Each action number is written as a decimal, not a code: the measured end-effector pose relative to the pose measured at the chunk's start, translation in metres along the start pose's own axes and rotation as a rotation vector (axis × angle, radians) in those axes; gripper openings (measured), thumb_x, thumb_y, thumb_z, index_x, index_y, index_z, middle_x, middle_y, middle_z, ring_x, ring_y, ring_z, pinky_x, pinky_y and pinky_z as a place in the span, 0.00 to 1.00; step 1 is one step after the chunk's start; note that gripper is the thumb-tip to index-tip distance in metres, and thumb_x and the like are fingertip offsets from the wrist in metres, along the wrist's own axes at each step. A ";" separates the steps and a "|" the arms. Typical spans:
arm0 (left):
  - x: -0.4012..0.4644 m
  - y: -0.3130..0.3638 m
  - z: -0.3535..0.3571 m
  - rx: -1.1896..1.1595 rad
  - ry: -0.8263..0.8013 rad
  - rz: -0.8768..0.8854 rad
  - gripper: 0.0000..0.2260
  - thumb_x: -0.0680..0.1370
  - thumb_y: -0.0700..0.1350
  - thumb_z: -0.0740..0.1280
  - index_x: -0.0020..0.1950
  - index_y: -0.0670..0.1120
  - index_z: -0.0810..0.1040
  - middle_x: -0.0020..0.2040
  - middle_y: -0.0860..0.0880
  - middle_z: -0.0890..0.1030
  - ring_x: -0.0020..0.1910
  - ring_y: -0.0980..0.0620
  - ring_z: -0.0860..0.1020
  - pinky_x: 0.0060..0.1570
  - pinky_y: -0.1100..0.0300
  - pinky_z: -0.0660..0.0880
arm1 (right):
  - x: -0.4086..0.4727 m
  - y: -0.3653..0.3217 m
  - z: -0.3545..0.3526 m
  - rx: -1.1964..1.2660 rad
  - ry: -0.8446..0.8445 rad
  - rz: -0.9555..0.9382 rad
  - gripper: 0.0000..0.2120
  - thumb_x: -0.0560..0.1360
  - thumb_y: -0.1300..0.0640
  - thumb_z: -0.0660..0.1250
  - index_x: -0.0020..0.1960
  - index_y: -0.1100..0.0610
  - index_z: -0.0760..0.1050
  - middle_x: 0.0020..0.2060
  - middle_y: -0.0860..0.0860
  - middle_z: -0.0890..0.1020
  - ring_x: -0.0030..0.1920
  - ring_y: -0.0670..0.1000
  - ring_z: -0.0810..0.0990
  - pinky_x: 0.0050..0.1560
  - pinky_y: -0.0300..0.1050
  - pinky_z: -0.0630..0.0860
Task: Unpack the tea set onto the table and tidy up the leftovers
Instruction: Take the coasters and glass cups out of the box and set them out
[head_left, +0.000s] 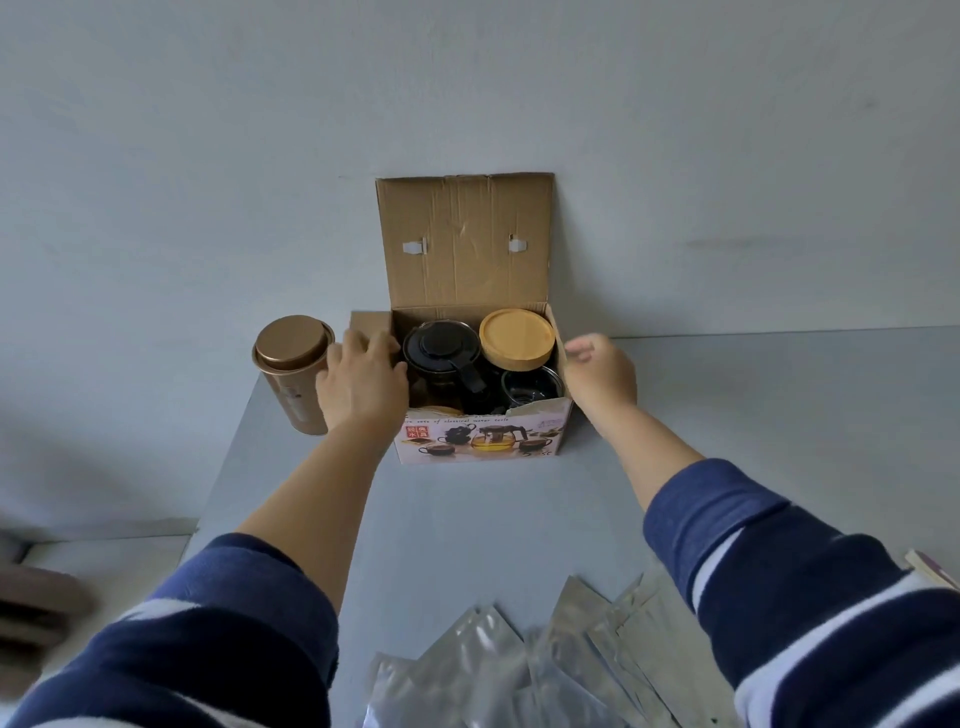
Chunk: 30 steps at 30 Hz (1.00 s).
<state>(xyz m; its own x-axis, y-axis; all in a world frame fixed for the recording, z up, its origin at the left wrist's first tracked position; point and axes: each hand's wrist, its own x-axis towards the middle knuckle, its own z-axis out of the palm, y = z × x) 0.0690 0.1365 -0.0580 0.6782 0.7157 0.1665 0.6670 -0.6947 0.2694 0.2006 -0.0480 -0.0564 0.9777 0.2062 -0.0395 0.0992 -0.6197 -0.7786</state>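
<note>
- The box sits by the wall, tea set packed inside; my left hand rests on its side flap — it could slide.
- My right hand hovers beside it, fingers loose, holding nothing.
- The teapot touches the wooden lid — lifting either may knock glass.

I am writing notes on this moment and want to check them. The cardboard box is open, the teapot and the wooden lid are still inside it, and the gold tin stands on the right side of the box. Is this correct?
Not quite. In the head view the gold tin stands to the left of the cardboard box, beside the left hand. The rest holds: the box is open, with the teapot and wooden lid inside.
</note>
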 end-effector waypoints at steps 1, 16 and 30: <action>0.001 0.004 -0.005 0.056 0.009 0.064 0.11 0.80 0.49 0.61 0.60 0.48 0.76 0.58 0.45 0.75 0.59 0.44 0.72 0.52 0.51 0.71 | 0.002 -0.008 -0.001 -0.039 -0.002 -0.118 0.11 0.76 0.62 0.62 0.56 0.55 0.77 0.54 0.52 0.80 0.50 0.52 0.77 0.45 0.40 0.69; 0.025 0.070 -0.003 0.657 -0.677 -0.050 0.20 0.73 0.60 0.67 0.59 0.49 0.78 0.37 0.48 0.74 0.29 0.50 0.70 0.21 0.65 0.65 | 0.046 -0.048 0.023 -0.678 -0.443 -0.279 0.35 0.69 0.41 0.72 0.70 0.48 0.62 0.68 0.57 0.66 0.65 0.59 0.68 0.60 0.52 0.69; 0.027 0.076 0.024 0.736 -0.725 -0.159 0.14 0.75 0.55 0.67 0.57 0.48 0.77 0.44 0.46 0.77 0.35 0.47 0.73 0.31 0.57 0.72 | 0.044 -0.038 0.027 -0.670 -0.350 -0.324 0.30 0.67 0.38 0.72 0.63 0.44 0.64 0.62 0.55 0.70 0.60 0.57 0.70 0.50 0.49 0.68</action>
<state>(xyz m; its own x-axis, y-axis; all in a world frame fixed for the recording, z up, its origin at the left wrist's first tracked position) 0.1448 0.1011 -0.0555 0.4259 0.7573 -0.4951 0.6231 -0.6423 -0.4463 0.2344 0.0050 -0.0450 0.7787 0.6077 -0.1562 0.5639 -0.7869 -0.2506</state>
